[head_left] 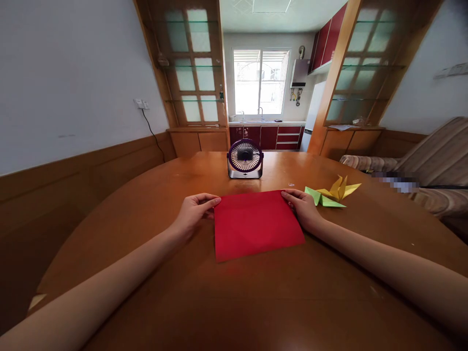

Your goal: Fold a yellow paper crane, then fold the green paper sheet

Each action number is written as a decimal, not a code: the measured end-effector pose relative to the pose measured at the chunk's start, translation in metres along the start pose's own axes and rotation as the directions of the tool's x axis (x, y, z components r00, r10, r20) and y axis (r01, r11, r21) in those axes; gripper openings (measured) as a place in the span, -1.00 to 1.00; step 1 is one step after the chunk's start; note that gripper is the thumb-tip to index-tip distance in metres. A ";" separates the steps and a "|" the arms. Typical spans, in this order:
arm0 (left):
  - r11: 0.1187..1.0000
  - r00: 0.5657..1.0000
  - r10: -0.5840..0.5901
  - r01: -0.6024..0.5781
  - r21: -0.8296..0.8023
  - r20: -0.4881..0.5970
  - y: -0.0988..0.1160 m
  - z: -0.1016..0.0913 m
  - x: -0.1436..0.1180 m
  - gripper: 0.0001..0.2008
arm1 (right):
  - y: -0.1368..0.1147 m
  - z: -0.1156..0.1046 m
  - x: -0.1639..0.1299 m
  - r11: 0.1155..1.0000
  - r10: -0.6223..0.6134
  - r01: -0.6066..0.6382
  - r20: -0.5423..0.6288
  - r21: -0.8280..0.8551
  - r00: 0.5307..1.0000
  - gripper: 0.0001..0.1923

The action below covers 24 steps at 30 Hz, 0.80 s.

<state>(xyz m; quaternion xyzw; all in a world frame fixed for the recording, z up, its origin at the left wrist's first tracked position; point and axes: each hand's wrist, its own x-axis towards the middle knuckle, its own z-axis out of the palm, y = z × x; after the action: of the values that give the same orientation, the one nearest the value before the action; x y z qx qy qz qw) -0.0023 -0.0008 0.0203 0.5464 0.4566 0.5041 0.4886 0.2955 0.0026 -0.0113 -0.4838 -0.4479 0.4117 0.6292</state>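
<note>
A flat sheet of red paper (pixel 258 226) is held between my two hands, just above the wooden table. My left hand (pixel 195 209) pinches its far left corner, thumb on top. At the far right corner, my right hand (pixel 302 207) grips the sheet between thumb and fingers. The near edge of the paper hangs free and dips toward me. Close beyond my right hand lie a green folded paper piece (pixel 323 199) and a yellow folded paper crane (pixel 340 189).
A small purple desk fan (pixel 244 157) stands on the round-edged wooden table (pixel 175 287), beyond the paper. At the right is a striped armchair (pixel 435 156). A black cord (pixel 153 134) hangs from the left wall socket. Cabinets and a kitchen window lie behind.
</note>
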 end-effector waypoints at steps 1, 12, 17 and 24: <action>1.000 1.000 0.001 -0.001 0.001 -0.003 0.000 0.000 0.000 -0.66 | 0.000 0.000 0.000 1.000 -0.001 0.001 -0.001 -0.001 1.000 -0.57; 1.000 0.999 -0.009 0.010 0.028 -0.042 0.005 0.000 -0.001 -0.64 | 0.001 0.000 0.001 1.000 -0.001 0.001 -0.010 -0.001 1.000 -0.55; 0.999 0.999 -0.010 0.012 0.034 -0.054 0.009 0.000 0.000 -0.65 | 0.002 0.000 0.002 1.000 0.004 -0.004 -0.014 0.001 1.000 -0.56; 1.000 0.999 -0.013 0.013 0.010 -0.042 0.010 -0.001 -0.001 -0.67 | 0.002 0.000 0.003 1.000 0.003 -0.003 -0.012 -0.004 1.000 -0.58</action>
<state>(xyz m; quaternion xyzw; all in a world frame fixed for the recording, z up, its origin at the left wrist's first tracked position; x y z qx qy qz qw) -0.0036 -0.0023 0.0298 0.5353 0.4728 0.5099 0.4794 0.2963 0.0053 -0.0131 -0.4881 -0.4443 0.4089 0.6302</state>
